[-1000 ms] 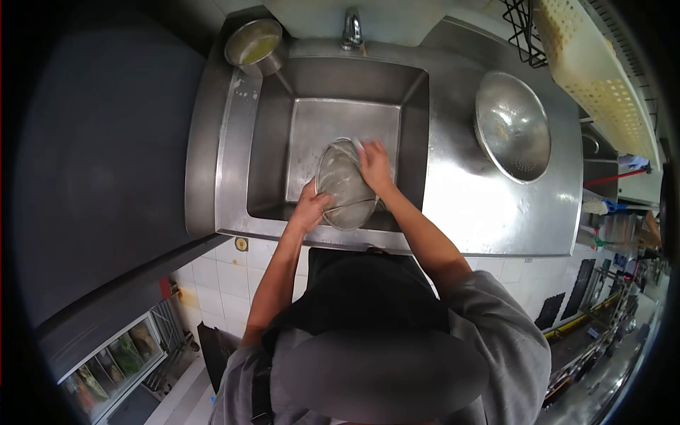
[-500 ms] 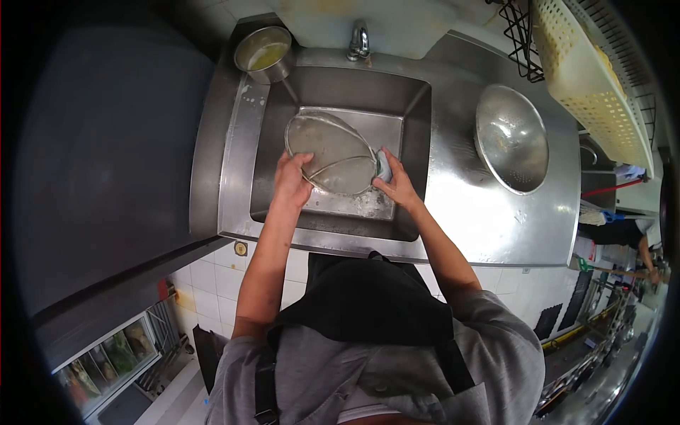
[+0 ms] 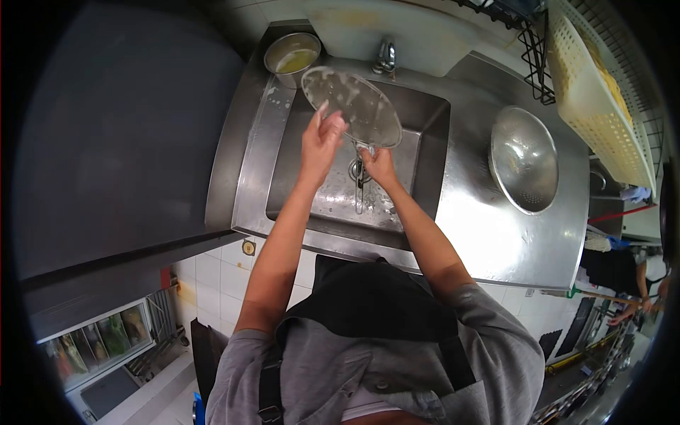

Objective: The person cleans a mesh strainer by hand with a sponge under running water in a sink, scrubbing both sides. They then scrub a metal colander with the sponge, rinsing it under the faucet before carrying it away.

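A round wire-mesh strainer [image 3: 354,103], wet with suds, is tilted above the steel sink [image 3: 290,159]. Its handle points down toward me over the drain. My right hand [image 3: 379,164] is closed round the strainer near where handle and rim meet; a small whitish thing shows at its fingertips, too small to name. At the near left edge of the mesh is my left hand [image 3: 324,138], fingers apart and slightly blurred. Whether it touches the rim is unclear.
A steel pot [image 3: 292,58] with yellowish liquid stands at the sink's back left corner, left of the faucet [image 3: 385,57]. A perforated steel bowl [image 3: 524,161] lies on the right counter. Above hangs a cream plastic basket [image 3: 602,99]. Another person's arm shows far right.
The strainer has moved up and away from me, and its handle now points toward me. My right hand has gone from the right rim to the handle end. My left hand has opened off the rim.
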The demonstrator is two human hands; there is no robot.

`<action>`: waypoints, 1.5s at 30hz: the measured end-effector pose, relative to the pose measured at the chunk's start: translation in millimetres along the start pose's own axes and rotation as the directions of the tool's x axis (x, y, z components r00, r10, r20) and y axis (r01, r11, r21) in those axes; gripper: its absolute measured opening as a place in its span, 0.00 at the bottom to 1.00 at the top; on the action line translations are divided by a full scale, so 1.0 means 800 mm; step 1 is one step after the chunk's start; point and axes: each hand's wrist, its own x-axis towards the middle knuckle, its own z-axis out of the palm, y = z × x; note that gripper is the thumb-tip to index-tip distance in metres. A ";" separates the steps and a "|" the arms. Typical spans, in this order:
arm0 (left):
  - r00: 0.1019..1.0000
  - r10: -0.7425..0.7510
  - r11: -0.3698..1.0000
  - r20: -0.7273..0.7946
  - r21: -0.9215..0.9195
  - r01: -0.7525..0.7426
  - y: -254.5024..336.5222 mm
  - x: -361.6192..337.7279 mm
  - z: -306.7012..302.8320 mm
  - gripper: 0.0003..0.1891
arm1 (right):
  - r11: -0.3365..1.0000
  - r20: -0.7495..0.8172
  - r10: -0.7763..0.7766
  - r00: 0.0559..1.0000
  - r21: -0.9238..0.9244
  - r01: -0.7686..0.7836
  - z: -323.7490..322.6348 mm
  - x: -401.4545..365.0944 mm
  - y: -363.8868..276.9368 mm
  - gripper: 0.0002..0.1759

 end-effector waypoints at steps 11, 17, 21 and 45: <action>0.964 -0.237 0.790 0.119 -0.554 0.263 -0.131 -0.017 -0.022 0.13 | 0.980 0.474 -0.021 0.881 0.185 -0.076 0.005 0.058 -0.096 0.15; 0.975 -0.214 0.789 -0.062 -0.599 0.136 -0.118 0.012 -0.005 0.10 | 0.875 0.014 -0.124 0.992 -0.469 0.116 0.046 -0.030 -0.115 0.19; 0.971 -0.233 0.905 -0.057 -0.377 0.195 -0.135 0.024 -0.055 0.07 | 0.944 0.181 0.095 0.979 -0.329 -0.030 0.002 -0.084 -0.074 0.20; 0.654 -0.651 0.567 0.385 -0.327 0.756 -0.121 -0.052 -0.115 0.11 | 0.873 0.237 -0.273 0.932 -0.346 0.344 0.034 -0.014 -0.036 0.26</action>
